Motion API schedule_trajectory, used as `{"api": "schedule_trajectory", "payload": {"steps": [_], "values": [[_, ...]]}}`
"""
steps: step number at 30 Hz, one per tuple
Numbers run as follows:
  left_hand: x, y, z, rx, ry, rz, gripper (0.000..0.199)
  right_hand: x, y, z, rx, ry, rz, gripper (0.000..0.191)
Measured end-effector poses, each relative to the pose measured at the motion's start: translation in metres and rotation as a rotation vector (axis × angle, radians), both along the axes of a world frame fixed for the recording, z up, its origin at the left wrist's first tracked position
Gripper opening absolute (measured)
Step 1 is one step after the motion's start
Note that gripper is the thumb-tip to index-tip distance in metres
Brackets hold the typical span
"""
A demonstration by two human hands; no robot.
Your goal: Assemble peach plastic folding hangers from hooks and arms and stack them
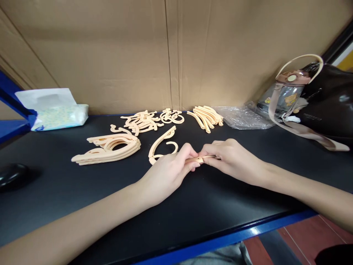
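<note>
My left hand [171, 169] is closed, thumb and fingers pinching a cream plastic folding hanger [161, 141]. The hanger's curved arm and hook show beyond that hand; the rest lies behind the fingers. Right against it, my right hand [234, 162] is closed on a thin cream strip [208, 156], mostly covered by the fingers. The fingertips of both hands meet at the flat cream end [199, 160] between them, just above the table. To the left lies a stack of folded cream hangers [121, 149].
Behind the hands sit a pile of cream hanger arms [143, 121], some hooks [172, 116] and a bundle of curved strips [206, 117]. A tissue pack [59, 116], a black mouse [13, 176], a clear plastic bag [245, 117], a strapped bottle [288, 97] and a black bag [328, 106] surround them.
</note>
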State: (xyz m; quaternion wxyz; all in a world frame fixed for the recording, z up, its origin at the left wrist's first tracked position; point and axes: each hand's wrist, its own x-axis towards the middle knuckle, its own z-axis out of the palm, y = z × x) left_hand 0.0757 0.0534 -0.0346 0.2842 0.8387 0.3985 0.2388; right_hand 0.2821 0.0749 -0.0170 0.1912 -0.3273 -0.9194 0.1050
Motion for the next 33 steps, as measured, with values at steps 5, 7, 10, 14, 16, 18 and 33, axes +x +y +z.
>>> {"api": "schedule_trajectory", "payload": {"steps": [5, 7, 10, 14, 16, 18, 33], "values": [[0.002, 0.003, 0.0, 0.008, 0.013, -0.021, 0.012, 0.005, 0.004, 0.007, -0.146, 0.042, -0.025, 0.011], [0.002, 0.003, 0.0, 0.012, 0.028, -0.007, 0.015, 0.007, 0.006, 0.011, -0.229, 0.074, -0.007, 0.007], [0.002, 0.003, 0.0, 0.02, 0.024, 0.013, 0.017, 0.01, 0.01, 0.014, -0.391, 0.12, 0.034, 0.011], [0.001, 0.004, 0.001, 0.015, 0.03, 0.024, 0.019, 0.013, 0.017, 0.014, -0.721, 0.205, 0.079, 0.022], [0.001, 0.005, 0.002, 0.01, 0.019, 0.024, 0.018, 0.015, 0.021, 0.013, -0.891, 0.259, 0.099, 0.027], [0.001, 0.005, 0.002, -0.003, -0.007, 0.015, 0.018, 0.016, 0.024, 0.013, -1.002, 0.29, 0.09, 0.031], [0.0, 0.004, 0.005, 0.024, -0.045, 0.019, 0.021, 0.023, 0.037, 0.017, -1.118, 0.293, 0.036, 0.038]]}}
